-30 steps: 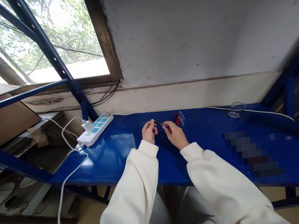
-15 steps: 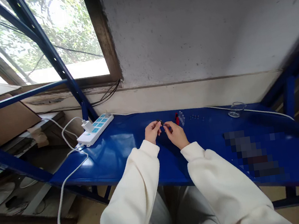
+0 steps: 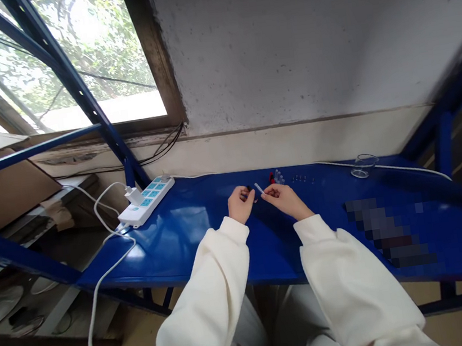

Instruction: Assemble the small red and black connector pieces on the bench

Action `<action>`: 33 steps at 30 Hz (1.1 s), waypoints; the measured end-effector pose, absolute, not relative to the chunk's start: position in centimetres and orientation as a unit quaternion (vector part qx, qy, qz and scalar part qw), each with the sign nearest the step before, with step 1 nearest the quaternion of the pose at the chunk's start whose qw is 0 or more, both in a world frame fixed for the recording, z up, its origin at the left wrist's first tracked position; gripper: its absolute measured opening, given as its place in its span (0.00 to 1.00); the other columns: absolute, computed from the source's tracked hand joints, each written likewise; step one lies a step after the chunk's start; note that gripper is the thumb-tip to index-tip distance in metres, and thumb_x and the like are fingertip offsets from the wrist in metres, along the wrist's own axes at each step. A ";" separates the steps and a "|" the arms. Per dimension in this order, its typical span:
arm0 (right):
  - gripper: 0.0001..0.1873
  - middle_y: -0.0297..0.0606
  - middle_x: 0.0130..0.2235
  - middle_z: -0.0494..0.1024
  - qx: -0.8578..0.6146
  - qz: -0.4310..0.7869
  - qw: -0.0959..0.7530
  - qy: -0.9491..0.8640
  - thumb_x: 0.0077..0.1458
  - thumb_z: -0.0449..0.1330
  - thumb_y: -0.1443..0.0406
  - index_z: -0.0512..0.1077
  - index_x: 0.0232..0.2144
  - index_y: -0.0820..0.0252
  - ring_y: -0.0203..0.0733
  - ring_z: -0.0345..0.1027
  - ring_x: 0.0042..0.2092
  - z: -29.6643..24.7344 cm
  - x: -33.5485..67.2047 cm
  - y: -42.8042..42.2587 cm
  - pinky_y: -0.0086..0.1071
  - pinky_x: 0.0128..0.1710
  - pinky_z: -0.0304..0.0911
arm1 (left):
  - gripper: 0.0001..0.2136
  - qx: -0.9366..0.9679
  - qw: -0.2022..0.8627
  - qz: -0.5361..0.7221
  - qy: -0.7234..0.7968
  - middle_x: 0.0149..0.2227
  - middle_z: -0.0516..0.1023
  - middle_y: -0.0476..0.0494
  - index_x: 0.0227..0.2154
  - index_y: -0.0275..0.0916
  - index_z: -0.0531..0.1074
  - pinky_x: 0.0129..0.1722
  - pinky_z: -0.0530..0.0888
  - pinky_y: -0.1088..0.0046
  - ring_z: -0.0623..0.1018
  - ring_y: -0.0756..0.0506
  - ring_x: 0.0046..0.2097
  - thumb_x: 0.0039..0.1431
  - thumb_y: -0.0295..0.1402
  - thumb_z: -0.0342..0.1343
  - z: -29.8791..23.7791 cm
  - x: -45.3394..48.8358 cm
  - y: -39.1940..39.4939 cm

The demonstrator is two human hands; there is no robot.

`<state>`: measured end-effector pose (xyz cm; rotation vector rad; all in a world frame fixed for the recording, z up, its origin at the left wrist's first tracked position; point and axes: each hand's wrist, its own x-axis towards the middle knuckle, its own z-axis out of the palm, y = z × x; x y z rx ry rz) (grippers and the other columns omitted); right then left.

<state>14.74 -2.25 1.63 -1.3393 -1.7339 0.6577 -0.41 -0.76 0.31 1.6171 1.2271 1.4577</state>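
Note:
Above the middle of the blue table, my left hand [image 3: 241, 204] is closed in a pinch around a small dark piece [image 3: 249, 188], most of it hidden by the fingers. My right hand [image 3: 288, 198] pinches a short clear tube [image 3: 259, 188] that slants up and left toward the left hand. A small gap shows between the two hands. Just beyond the right hand, a red object [image 3: 272, 178] stands next to several clear tubes [image 3: 279, 177]. Several tiny pieces [image 3: 301, 179], too small to name, are spread out to the right of them.
A white power strip [image 3: 147, 201] with a plugged-in adapter [image 3: 134, 195] lies at the table's left end. Its cable [image 3: 97, 290] hangs over the edge. A clear glass cup [image 3: 363, 167] stands at the back right. A blurred dark patch [image 3: 387, 232] covers part of the right side.
The hands have moved apart, my right hand shifting right. The clear tube now shows in its fingers. My left hand has turned slightly and keeps the dark piece.

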 end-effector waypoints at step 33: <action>0.12 0.43 0.36 0.75 -0.800 0.114 0.199 -0.554 0.48 0.54 0.59 0.70 0.34 0.58 0.45 0.69 0.39 0.0 17.7 -2.1 0.31 0.33 0.58 | 0.06 0.772 0.075 0.267 0.572 0.35 0.72 0.42 0.29 0.37 0.69 0.40 0.62 0.66 0.69 0.43 0.41 0.50 0.34 0.53 -1.2 6.4 0.1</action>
